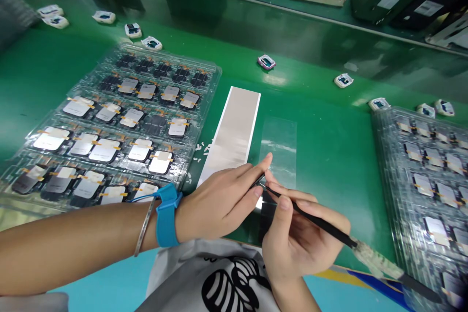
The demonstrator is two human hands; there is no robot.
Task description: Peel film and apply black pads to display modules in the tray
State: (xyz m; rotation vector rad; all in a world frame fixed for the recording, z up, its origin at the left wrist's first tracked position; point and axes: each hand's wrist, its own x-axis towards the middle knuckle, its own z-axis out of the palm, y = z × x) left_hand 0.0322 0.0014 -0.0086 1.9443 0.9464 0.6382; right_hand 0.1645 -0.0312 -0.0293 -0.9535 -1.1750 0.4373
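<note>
My left hand point(223, 200) rests on the near end of a long white strip point(234, 131), fingers together, pinching a small dark part point(263, 207) that is mostly hidden. A blue strap point(166, 214) circles that wrist. My right hand point(300, 239) grips black tweezers point(314, 222) whose tip meets the left fingertips. Both hands hover over the green mat point(329, 156) near its front edge.
A clear tray point(117, 122) of small screen modules lies at left, another tray point(427, 180) at right. A clear film point(280, 144) lies beside the strip. Several small white cases, such as one point(343, 80), dot the belt behind. More trays and boxes stand at the far edge.
</note>
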